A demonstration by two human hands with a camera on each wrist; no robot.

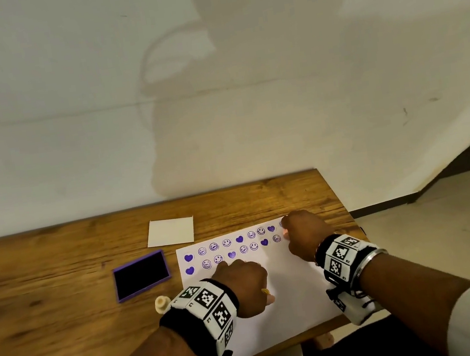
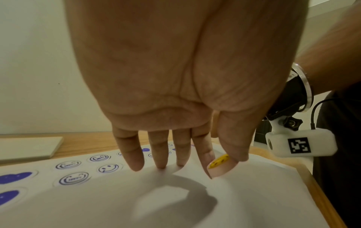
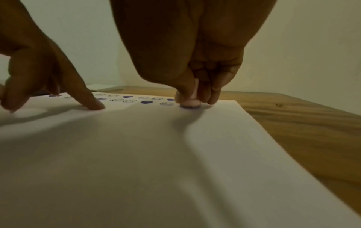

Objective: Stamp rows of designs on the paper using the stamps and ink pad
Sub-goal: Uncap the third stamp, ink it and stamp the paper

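Head view: a white paper (image 1: 291, 297) lies at the desk's (image 1: 43, 267) right end, its near edge overhanging the front edge, with two rows of purple hearts and smiley faces along its far side. The right hand (image 1: 306, 235) pinches a small pink stamp (image 3: 190, 101) between thumb and fingers, its base flat on the paper near the far right corner, at the end of the second row. The left hand (image 1: 243, 283) presses straight fingertips (image 2: 136, 166) on the paper and pinches a second stamp (image 2: 218, 165), yellow smiley showing. The purple ink pad (image 1: 141, 275) sits open just left of the paper, a third stamp (image 1: 162, 304) nearer the front edge.
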